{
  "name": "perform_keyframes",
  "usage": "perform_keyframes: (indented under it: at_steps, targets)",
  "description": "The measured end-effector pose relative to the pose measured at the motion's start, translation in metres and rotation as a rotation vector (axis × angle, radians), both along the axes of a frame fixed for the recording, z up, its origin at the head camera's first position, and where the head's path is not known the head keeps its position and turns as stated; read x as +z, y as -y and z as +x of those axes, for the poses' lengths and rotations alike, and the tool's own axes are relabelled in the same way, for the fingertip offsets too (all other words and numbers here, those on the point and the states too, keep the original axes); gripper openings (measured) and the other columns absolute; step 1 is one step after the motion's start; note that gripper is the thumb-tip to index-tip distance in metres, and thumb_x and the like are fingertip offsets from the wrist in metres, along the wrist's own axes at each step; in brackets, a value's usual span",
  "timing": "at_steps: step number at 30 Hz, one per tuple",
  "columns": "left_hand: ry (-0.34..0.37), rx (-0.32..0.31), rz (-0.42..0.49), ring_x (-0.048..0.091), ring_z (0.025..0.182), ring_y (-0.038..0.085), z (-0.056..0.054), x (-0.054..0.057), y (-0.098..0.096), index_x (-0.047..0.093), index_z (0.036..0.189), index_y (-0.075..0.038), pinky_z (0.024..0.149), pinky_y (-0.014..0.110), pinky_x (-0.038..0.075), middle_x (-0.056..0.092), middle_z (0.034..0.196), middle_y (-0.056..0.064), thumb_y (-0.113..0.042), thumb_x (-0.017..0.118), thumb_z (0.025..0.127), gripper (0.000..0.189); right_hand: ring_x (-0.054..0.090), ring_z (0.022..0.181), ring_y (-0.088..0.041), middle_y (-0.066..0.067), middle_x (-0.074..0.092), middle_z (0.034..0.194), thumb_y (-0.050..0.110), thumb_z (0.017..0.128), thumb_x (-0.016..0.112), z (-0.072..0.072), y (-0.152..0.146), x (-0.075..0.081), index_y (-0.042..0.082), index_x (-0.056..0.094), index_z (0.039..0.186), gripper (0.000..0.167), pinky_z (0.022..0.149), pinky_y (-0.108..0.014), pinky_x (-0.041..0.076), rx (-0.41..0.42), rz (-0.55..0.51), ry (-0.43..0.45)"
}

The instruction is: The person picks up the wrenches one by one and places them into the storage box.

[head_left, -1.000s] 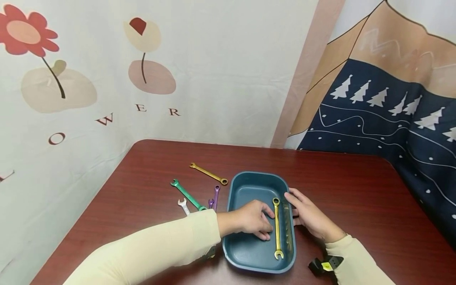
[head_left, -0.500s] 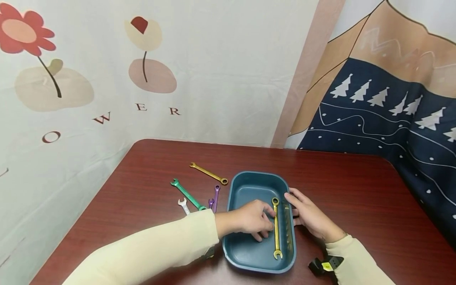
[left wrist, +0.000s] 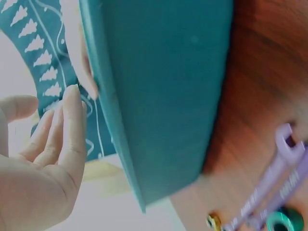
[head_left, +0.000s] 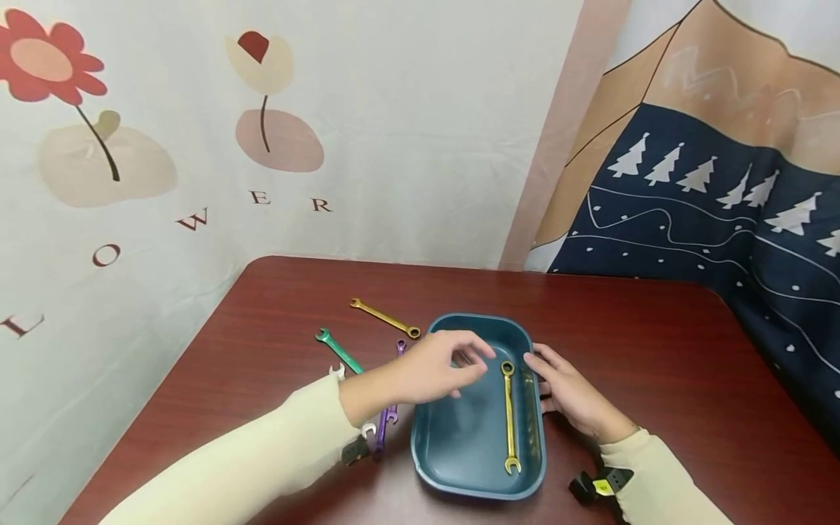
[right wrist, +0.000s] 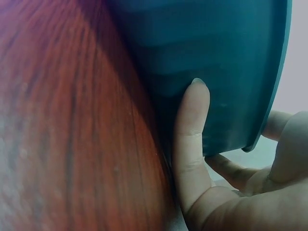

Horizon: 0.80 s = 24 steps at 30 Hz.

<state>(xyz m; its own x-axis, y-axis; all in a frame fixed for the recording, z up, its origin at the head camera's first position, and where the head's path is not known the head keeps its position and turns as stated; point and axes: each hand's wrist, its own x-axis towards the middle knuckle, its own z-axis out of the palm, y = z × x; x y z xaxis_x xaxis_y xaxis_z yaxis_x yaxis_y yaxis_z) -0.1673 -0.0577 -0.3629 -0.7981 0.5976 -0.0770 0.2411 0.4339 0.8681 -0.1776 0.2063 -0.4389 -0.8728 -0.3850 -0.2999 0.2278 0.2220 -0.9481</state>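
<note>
My left hand [head_left: 436, 368] hovers above the left side of a blue-green plastic tray [head_left: 459, 474]. Its fingers are loosely bent and nothing is between them; the left wrist view shows the same hand [left wrist: 43, 163] beside the tray wall [left wrist: 163, 96]. A gold combination wrench [head_left: 509, 419] lies lengthwise inside the tray near the right wall. At that side my right hand [head_left: 577, 397] grips the tray's edge, with one finger over the rim and others against the outer wall, as the right wrist view shows for the hand [right wrist: 231, 202].
Left of the tray, several wrenches lie on the red-brown table [head_left: 275, 328]: a gold one [head_left: 383, 318], a green one [head_left: 340, 351], purple ones [head_left: 383, 430] and silver ends partly hidden by my left arm. A printed curtain [head_left: 407, 146] hangs behind the table.
My left hand has risen from beside the gold wrench in the tray and moved left and away from it. The wrench stays in the tray. My right hand has kept its place.
</note>
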Motion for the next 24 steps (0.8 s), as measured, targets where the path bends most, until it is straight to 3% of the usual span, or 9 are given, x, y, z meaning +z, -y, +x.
perform_keyframes:
  at_steps: [5, 10, 18, 24]
  targets:
    - [-0.014, 0.053, 0.001, 0.066, 0.088, 0.018, -0.004, 0.002, 0.022, 0.064, 0.123, -0.016, 0.068, 0.032, 0.06, 0.069, 0.107, 0.004, -0.02, 0.063, 0.099, 0.024, 0.073, 0.091, -0.022, -0.017, 0.063, 0.121, 0.048, 0.105, 0.044, 0.0, 0.0, -0.001, 0.009, 0.025, 0.153, 0.064, 0.074, -0.042, 0.061, -0.006, -0.009, 0.004]
    - [-0.074, 0.087, -0.023, 0.066, 0.088, 0.017, -0.01, -0.001, 0.039, 0.065, 0.121, -0.014, 0.076, 0.029, 0.057, 0.071, 0.104, 0.004, -0.019, 0.063, 0.099, 0.023, 0.072, 0.091, -0.021, -0.017, 0.062, 0.121, 0.047, 0.105, 0.044, -0.001, -0.001, -0.002, 0.009, 0.025, 0.153, 0.064, 0.073, -0.04, 0.06, -0.02, -0.007, 0.002]
    - [-0.151, 0.157, -0.084, 0.064, 0.089, 0.011, -0.016, -0.011, 0.062, 0.067, 0.117, -0.015, 0.078, 0.028, 0.053, 0.072, 0.103, 0.001, -0.02, 0.062, 0.098, 0.021, 0.072, 0.09, -0.021, -0.016, 0.063, 0.12, 0.047, 0.105, 0.044, -0.001, -0.002, -0.005, 0.01, 0.026, 0.153, 0.063, 0.073, -0.042, 0.061, -0.015, -0.01, -0.003]
    - [-0.2, 0.223, -0.165, 0.067, 0.091, 0.012, -0.022, -0.019, 0.085, 0.068, 0.117, -0.011, 0.082, 0.031, 0.054, 0.073, 0.105, 0.007, -0.017, 0.061, 0.098, 0.021, 0.072, 0.09, -0.022, -0.017, 0.062, 0.12, 0.048, 0.105, 0.044, -0.001, -0.002, -0.006, 0.01, 0.026, 0.152, 0.063, 0.073, -0.042, 0.06, -0.013, -0.008, -0.006]
